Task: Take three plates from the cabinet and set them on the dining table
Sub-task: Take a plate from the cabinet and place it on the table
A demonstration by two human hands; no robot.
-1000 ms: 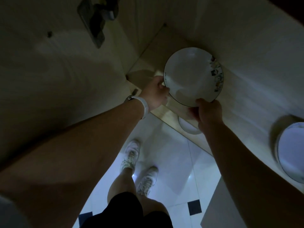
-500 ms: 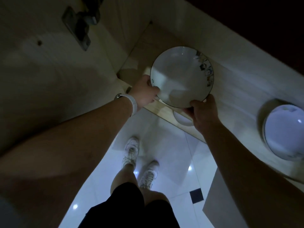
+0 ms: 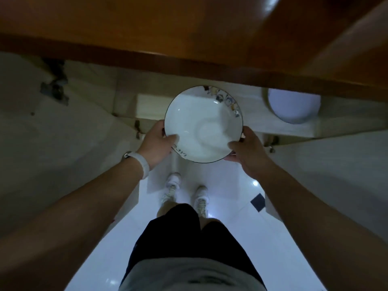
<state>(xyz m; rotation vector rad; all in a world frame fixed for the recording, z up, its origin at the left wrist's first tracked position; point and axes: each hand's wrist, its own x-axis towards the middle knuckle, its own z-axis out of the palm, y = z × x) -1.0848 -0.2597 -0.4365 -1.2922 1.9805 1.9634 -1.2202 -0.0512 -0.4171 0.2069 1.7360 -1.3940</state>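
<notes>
Your left hand and right hand grip opposite rims of the plate; keep it level while you carry it clear of the cabinet shelf.

Head cam, single view, wide-angle lens. Pos.: worn on head, above the body. Facing: fwd and steeply down. Shoes and floor sit lower centre. Range: near. Left grip and right grip are mid-frame on the plate. Cabinet shelf crosses upper frame. Edges curved by lens.
</notes>
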